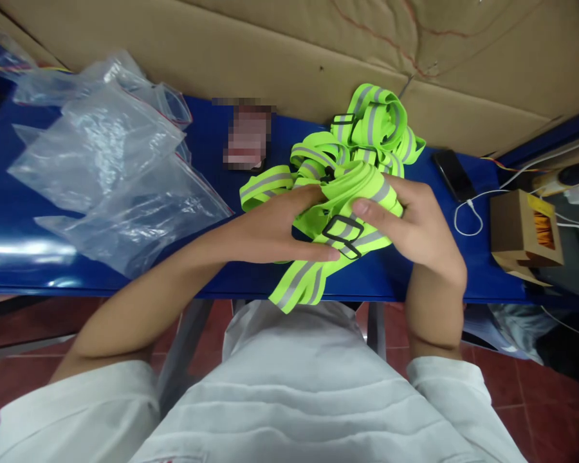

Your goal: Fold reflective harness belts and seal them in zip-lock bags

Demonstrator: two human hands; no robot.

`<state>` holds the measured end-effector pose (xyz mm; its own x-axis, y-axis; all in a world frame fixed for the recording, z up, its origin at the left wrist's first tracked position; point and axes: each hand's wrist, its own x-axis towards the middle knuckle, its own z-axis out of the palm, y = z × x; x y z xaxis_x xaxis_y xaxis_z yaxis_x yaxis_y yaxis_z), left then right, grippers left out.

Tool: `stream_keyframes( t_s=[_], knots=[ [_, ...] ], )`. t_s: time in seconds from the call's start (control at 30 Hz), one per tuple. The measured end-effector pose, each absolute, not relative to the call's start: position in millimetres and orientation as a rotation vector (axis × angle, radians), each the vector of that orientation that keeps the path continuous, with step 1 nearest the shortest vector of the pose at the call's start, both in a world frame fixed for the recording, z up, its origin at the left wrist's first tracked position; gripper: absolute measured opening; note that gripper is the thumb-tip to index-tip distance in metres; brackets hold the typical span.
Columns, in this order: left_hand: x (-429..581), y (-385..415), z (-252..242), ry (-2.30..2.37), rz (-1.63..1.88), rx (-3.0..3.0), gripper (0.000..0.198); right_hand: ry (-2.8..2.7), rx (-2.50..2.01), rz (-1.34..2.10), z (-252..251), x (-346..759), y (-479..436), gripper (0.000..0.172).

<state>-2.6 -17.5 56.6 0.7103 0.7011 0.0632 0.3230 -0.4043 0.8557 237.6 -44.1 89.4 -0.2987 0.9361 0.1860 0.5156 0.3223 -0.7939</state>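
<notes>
A bundle of neon-green straps with grey reflective stripes (361, 186) lies on the blue table (29, 251). My left hand (275, 228) lies across the bundle's near side, fingers closed on the folded straps beside a black plastic buckle (342, 235). My right hand (415, 222) grips the same bundle from the right, thumb pressed on top. One strap end (299, 289) hangs over the table's front edge. More tangled green straps (371, 125) with another black buckle are piled just behind.
Several clear zip bags (110, 167) lie at the left. A black phone (453, 173) with a white cable and a small cardboard box (523, 231) sit at the right. A brown cardboard sheet (270, 51) stands behind the table. A blurred patch lies mid-table.
</notes>
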Motion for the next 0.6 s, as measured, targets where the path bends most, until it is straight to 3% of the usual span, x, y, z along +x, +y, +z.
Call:
stream_keyframes(
  t_s=[0.1,0.3,0.6],
  knots=[
    [-7,-18,60,0.769,0.459,1.914,0.078,-1.978,-1.239,0.750,92,234,-51,0.032],
    [-4,-26,63,0.614,0.378,1.779,0.031,-2.055,-1.100,0.810,93,236,-55,0.030],
    [20,-34,22,0.580,0.376,1.522,0.040,-1.971,-1.196,0.885,87,231,-44,0.027]
  ],
)
